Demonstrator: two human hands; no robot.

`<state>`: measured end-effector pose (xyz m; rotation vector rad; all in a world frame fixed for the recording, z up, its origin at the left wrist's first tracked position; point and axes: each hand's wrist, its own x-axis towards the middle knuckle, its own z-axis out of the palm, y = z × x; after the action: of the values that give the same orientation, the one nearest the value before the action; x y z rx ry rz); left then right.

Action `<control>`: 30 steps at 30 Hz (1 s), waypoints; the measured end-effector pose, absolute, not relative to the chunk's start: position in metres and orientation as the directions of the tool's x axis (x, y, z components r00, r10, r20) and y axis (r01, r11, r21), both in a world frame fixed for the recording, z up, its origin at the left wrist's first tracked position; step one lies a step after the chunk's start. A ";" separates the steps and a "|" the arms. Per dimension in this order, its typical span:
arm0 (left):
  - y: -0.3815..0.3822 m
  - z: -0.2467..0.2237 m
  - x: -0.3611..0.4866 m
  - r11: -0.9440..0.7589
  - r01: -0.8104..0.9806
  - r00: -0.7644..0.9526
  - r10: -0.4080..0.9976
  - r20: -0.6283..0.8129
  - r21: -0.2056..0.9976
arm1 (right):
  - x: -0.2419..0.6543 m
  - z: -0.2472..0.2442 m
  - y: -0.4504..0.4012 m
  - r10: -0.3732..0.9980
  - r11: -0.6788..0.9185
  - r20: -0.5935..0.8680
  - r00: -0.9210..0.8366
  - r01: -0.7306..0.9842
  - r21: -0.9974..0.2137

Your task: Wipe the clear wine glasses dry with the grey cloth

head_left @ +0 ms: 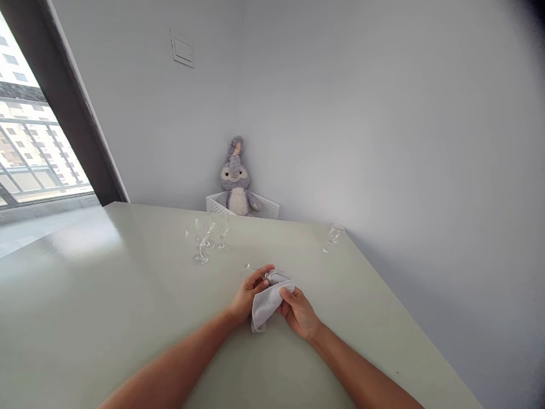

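Head view: bare hands meet over a pale green, glossy surface.
Left hand: fingers curled around the clear stemmed glass, which lies tilted on its side in the grip, its foot toward the left and its bowl toward the right.
Right hand: fingers closed on the pale grey-white cloth, which touches the bowl; one end hangs below the left hand.
Left of the hands: three clear stemmed glasses, upright, near each other.
Far right: a small clear glass tumbler near the surface's edge.
Behind: a grey plush toy in a white perforated basket, against the wall.
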<state>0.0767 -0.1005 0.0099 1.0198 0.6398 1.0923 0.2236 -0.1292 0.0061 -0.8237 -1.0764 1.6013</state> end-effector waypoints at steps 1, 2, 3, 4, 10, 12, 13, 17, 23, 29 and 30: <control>-0.100 0.011 0.076 0.093 -0.413 0.355 0.933 0.066 0.906 | 0.224 0.006 -0.130 0.962 -0.050 0.025 -0.271 -0.268 -0.962; -0.099 0.012 0.076 0.077 -0.414 0.345 0.935 0.078 0.907 | 0.225 0.006 -0.131 0.962 0.026 0.067 -0.263 -0.157 -0.987; -0.098 0.013 0.076 0.064 -0.409 0.333 0.939 0.083 0.910 | 0.227 0.005 -0.132 0.960 0.118 0.121 -0.254 -0.027 -0.993; -0.098 0.014 0.076 0.056 -0.396 0.321 0.944 0.081 0.917 | 0.228 0.005 -0.132 0.951 0.214 0.182 -0.250 0.110 -0.971; -0.097 0.014 0.072 -0.022 -0.139 0.323 0.944 0.066 0.990 | 0.232 0.004 -0.132 0.912 0.388 0.287 -0.292 0.392 -0.834; -0.099 0.015 0.070 -0.112 -0.095 0.306 0.942 0.136 0.989 | 0.230 0.006 -0.131 0.956 0.225 0.181 -0.230 0.178 -0.958; -0.101 0.015 0.069 -0.141 -0.098 0.313 0.935 0.165 0.985 | 0.230 0.008 -0.130 0.973 0.114 0.107 -0.206 0.024 -0.993; -0.104 0.020 0.067 -0.180 -0.174 0.422 0.875 0.238 0.968 | 0.228 0.016 -0.130 0.960 -0.215 -0.107 -0.257 -0.443 -0.870; -0.093 0.020 0.064 -0.105 -0.128 0.386 0.911 0.147 0.986 | 0.227 0.015 -0.137 0.957 0.035 0.066 -0.283 -0.110 -0.993; -0.096 0.007 0.069 -0.207 0.022 0.326 0.926 0.188 0.978 | 0.226 0.016 -0.134 0.969 -0.103 -0.031 -0.245 -0.286 -0.953; -0.098 0.006 0.070 -0.253 0.013 0.337 0.912 0.234 0.967 | 0.227 0.018 -0.132 0.963 -0.182 -0.084 -0.255 -0.393 -0.901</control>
<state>0.0697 -0.0982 0.0062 1.5733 0.8624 1.0954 0.2265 -0.1322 0.0178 -0.8581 -0.9739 1.6521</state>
